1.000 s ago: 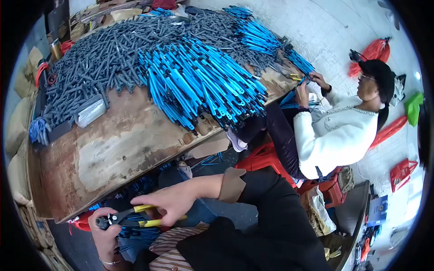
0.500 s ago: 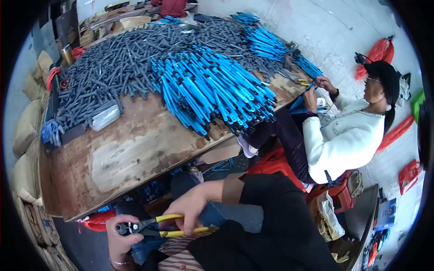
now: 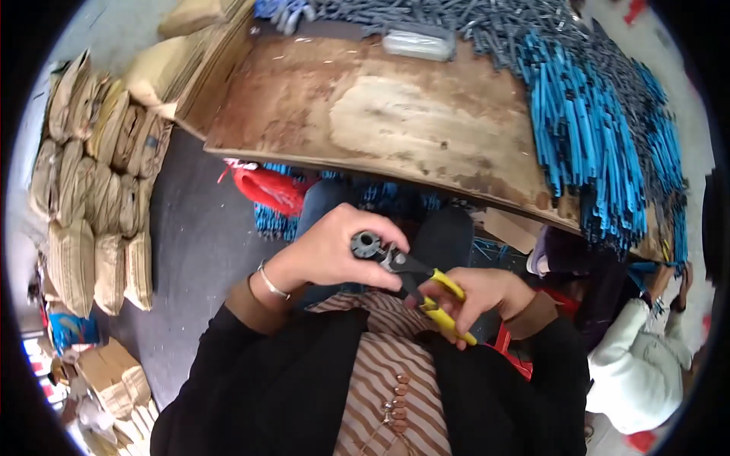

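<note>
Over my lap, my right hand [image 3: 490,295] is closed round the yellow handles of a pair of pliers [image 3: 447,319]. My left hand [image 3: 334,249] grips a dark grey tubular part [image 3: 366,244] at the pliers' jaws, its round hollow end facing up. Fingers and thumb of the left hand lie on both sides of the part and the metal jaws. Part of the tube is hidden in that hand. Both hands are close together, below the front edge of the wooden table [image 3: 274,114].
On the table lie a heap of grey tubular parts [image 3: 487,19], a pile of blue rods [image 3: 585,129] and a clear plastic-wrapped block [image 3: 418,42]. A red bag [image 3: 268,188] sits underneath. Brown sacks [image 3: 91,182] are stacked left. A co-worker in white [image 3: 639,368] sits right.
My view has swung left and down, so the table sits higher in it. My hands keep hold of the pliers and the grey part, and the pliers' handles now slant down to the right.
</note>
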A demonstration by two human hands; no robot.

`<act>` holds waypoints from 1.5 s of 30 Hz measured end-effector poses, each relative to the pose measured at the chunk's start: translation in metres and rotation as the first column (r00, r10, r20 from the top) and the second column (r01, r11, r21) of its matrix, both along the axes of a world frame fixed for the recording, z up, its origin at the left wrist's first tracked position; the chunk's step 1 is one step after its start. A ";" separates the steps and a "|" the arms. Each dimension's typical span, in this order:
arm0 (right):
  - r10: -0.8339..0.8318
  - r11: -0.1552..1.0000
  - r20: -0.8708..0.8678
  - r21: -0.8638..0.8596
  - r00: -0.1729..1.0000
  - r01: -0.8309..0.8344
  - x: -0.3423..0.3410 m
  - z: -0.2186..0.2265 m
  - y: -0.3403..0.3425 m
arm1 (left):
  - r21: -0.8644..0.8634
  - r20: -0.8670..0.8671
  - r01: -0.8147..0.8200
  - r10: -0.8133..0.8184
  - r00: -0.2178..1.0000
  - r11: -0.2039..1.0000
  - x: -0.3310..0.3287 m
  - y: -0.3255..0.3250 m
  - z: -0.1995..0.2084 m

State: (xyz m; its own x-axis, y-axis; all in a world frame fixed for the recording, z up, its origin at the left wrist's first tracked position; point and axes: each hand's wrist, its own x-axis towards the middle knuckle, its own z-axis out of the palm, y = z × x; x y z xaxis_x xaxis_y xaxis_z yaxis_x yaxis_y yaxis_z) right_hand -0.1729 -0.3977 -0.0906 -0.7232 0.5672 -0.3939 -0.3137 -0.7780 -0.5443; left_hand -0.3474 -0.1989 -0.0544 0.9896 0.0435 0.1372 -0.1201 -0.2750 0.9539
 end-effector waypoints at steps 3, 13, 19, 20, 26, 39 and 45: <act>-0.114 0.956 0.401 0.294 0.909 -0.010 0.013 0.042 0.016 | -0.076 -0.175 -0.164 0.148 0.973 0.984 -0.003 -0.001 0.003; -0.786 0.498 0.618 0.642 0.008 -0.583 -0.005 0.081 0.009 | -0.088 -0.114 -0.218 0.208 0.971 0.972 -0.004 0.013 -0.008; -0.448 0.795 0.785 0.568 0.427 -0.211 0.013 0.048 0.015 | -0.127 -0.152 -0.205 0.185 0.971 0.971 -0.005 0.008 -0.003; -0.119 0.992 0.518 0.106 0.847 0.075 0.013 0.034 0.015 | -0.100 -0.089 -0.153 0.145 0.985 0.983 -0.009 0.009 -0.007; -0.043 0.993 0.085 0.115 0.995 0.034 0.009 -0.009 0.016 | -0.052 -0.080 -0.062 0.058 0.995 0.997 -0.011 0.012 -0.010; -0.594 0.605 0.771 0.615 0.228 -0.505 -0.003 0.062 0.015 | -0.049 -0.076 -0.249 0.245 0.967 0.967 0.000 0.001 -0.009; -0.598 0.663 0.787 0.591 0.150 -0.460 -0.015 0.047 0.016 | -0.054 -0.110 -0.252 0.245 0.963 0.966 -0.005 0.002 -0.008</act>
